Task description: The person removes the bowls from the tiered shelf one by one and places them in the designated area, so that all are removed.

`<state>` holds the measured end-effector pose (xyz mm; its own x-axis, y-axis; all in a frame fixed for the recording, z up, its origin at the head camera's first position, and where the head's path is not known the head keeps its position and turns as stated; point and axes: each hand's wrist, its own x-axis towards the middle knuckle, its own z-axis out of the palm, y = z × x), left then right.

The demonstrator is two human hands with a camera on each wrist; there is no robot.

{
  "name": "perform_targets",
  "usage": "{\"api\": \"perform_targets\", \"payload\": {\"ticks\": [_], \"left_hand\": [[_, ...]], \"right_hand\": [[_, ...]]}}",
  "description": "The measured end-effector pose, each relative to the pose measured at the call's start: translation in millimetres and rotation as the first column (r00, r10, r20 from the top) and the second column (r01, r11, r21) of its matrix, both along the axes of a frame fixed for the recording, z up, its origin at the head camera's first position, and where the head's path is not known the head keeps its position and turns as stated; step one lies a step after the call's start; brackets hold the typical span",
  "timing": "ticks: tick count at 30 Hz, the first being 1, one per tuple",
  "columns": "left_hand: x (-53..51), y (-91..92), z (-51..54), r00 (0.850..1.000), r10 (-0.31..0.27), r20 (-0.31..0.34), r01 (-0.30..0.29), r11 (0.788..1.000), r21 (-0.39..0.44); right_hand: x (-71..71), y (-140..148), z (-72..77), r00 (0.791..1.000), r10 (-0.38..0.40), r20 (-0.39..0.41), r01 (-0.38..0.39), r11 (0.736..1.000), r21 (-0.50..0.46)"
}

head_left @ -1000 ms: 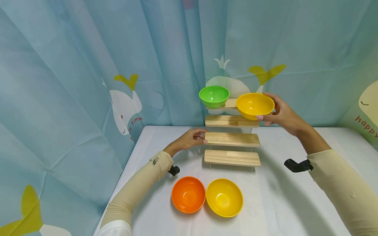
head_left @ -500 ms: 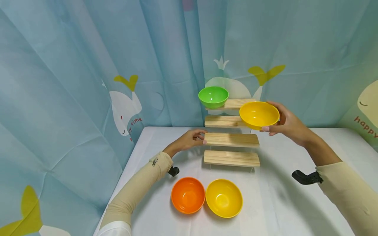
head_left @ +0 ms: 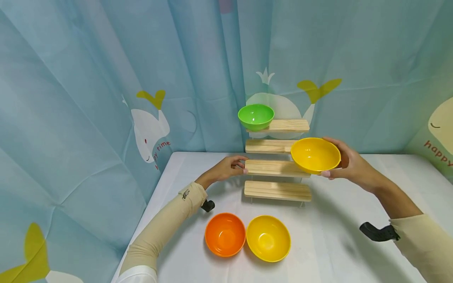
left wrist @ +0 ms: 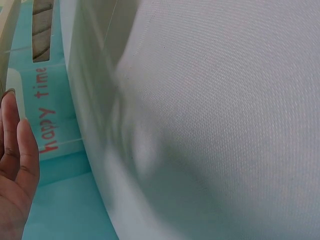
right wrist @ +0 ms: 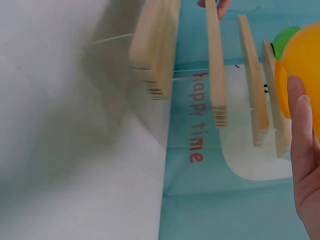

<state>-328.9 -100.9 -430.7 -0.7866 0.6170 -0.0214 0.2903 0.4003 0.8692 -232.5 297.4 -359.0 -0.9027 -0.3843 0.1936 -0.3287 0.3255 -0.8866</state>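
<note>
Grips yellow bowl (head_left: 315,155) with right hand (head_left: 355,167) at right end of wooden stand (head_left: 277,190), pinches stand's left end with left hand (head_left: 225,168), with green bowl (head_left: 256,118) on its top tier, orange bowl (head_left: 225,236) and second yellow bowl (head_left: 268,239) before it.

"See the white table (head_left: 322,251)?"

"Yes. Holds an orange bowl (head_left: 225,235) and a yellow bowl (head_left: 268,238), side by side. Behind them, a four-step wooden shelf (head_left: 270,167)."

"And on the shelf?"

"On the top step (head_left: 290,125), left end, a green bowl (head_left: 256,117)."
</note>
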Motion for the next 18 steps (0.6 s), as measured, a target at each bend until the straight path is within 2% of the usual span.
{"api": "perform_targets", "payload": {"ticks": [6, 9, 13, 18], "left_hand": [[-0.5, -0.3, 0.0, 1.000, 0.003, 0.006, -0.003, 1.000, -0.004], [-0.6, -0.1, -0.2, 1.000, 0.005, 0.007, -0.005, 1.000, -0.003], [-0.5, -0.1, -0.5, 1.000, 0.000, 0.014, 0.000, 1.000, 0.007], [0.2, -0.5, 0.4, 1.000, 0.000, 0.018, 0.000, 1.000, 0.005]], "right_hand": [[8.0, 8.1, -10.2, 0.998, 0.059, -0.021, -0.058, 0.998, 0.024], [13.3, 10.0, -14.3, 0.998, 0.058, -0.023, -0.057, 0.998, 0.031], [20.7, 12.5, -19.5, 0.999, 0.052, 0.010, -0.052, 0.998, 0.019], [28.6, 15.8, -25.7, 0.996, 0.085, 0.035, -0.085, 0.996, 0.018]]}}
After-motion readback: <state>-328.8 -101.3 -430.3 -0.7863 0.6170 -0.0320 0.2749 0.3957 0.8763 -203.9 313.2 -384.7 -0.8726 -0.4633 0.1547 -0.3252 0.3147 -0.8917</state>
